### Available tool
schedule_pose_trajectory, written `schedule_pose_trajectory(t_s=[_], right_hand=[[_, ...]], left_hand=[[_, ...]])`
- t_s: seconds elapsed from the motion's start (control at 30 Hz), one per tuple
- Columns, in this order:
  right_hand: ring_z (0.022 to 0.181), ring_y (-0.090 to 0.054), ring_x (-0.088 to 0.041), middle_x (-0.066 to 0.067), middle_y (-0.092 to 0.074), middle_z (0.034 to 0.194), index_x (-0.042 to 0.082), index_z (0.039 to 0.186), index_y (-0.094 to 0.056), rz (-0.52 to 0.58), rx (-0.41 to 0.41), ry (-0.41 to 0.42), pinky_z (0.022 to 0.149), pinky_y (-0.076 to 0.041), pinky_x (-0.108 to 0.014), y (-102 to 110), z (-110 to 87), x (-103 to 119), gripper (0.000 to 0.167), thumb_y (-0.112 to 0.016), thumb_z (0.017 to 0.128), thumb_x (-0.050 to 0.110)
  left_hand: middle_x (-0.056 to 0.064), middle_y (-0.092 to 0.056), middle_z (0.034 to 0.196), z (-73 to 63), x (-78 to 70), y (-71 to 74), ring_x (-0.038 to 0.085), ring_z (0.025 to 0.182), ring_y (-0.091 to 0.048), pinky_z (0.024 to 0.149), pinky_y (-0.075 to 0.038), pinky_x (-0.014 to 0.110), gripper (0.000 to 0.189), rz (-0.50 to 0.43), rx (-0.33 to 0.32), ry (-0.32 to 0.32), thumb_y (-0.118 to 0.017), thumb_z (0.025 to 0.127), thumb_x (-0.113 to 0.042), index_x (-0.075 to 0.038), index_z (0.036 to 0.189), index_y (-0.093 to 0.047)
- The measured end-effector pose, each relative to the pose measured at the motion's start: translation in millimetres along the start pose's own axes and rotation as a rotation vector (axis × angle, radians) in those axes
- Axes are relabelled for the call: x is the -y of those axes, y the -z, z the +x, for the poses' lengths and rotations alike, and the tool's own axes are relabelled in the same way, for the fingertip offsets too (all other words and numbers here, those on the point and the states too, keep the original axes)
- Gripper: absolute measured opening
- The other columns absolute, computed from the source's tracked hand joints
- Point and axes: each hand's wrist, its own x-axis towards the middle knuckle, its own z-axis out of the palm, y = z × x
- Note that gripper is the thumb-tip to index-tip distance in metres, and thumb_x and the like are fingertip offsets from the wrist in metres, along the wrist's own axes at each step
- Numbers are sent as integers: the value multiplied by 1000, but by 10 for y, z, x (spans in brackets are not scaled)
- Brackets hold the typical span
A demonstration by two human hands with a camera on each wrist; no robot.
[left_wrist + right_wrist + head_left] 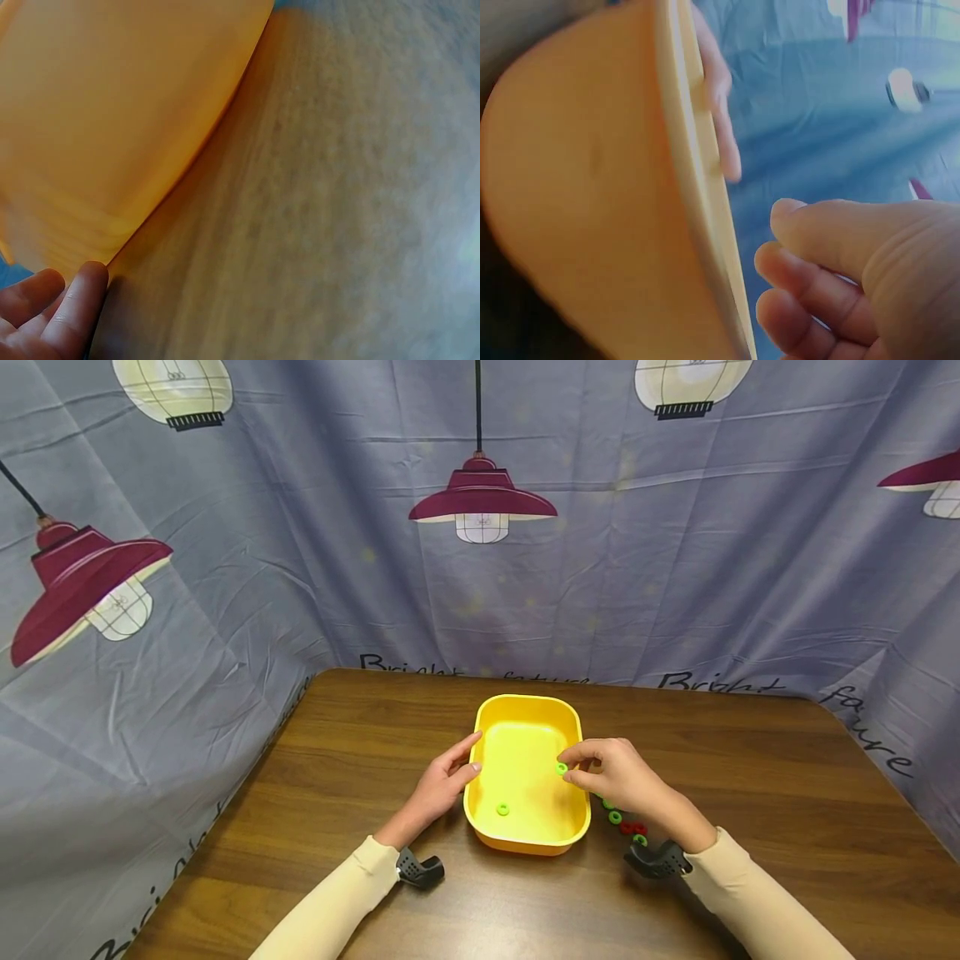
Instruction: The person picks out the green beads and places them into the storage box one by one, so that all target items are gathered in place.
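Observation:
A yellow plastic bin (525,843) stands on the table with one small green ring (503,809) on its floor, near the front left. My left hand (442,781) rests at the bin's left rim, its fingers fairly straight; in the left wrist view its fingertips (84,289) touch the outer wall. Over the bin's right side, my right hand (615,772) pinches another green ring (562,768) between thumb and fingertips. The right wrist view shows the thumb (810,229) and curled fingers beside the bin wall (592,172), with the ring hidden there.
Just right of the bin, partly under my right forearm, lie several small rings, green (615,817) and red (626,828). The wooden table (360,727) reaches back to a grey-blue curtain (525,610) printed with lamps. Each wrist wears a black band mount (422,870).

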Motion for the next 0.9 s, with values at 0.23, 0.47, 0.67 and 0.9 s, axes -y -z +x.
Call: schedule_pose_trajectory(t_s=[0.23,0.47,0.67,0.9], right_hand=[[74,-64,-5,-1,-79,90,7,96,-79,-15,75,107,69,-57,-31,-237,163,154,12,-80,84,6],[73,-60,-2,1,-76,84,6,95,-79,-12,147,121,68,-56,-22,-403,234,225,12,-79,83,5],[68,-54,2,5,-73,76,9,89,-78,-43,182,100,63,-49,-16,-483,261,258,9,-79,81,4],[68,-56,-2,8,-71,73,10,86,-78,-130,202,74,64,-48,-17,-537,286,281,7,-80,80,6]], left_hand=[[29,-43,156,-14,-21,4,45,135,-54,102,-55,46,57,0,7,14,-52,103,-9,-5,158,-35],[29,-45,155,-1,-16,2,43,135,-54,102,-56,43,57,9,0,12,-52,104,-9,-5,158,-36],[30,-44,154,3,-6,1,44,135,-54,102,-56,43,57,14,1,7,-52,104,-9,-4,158,-36],[30,-44,155,2,-13,1,44,136,-52,104,-54,47,57,6,5,14,-51,104,-8,-5,158,-36]])
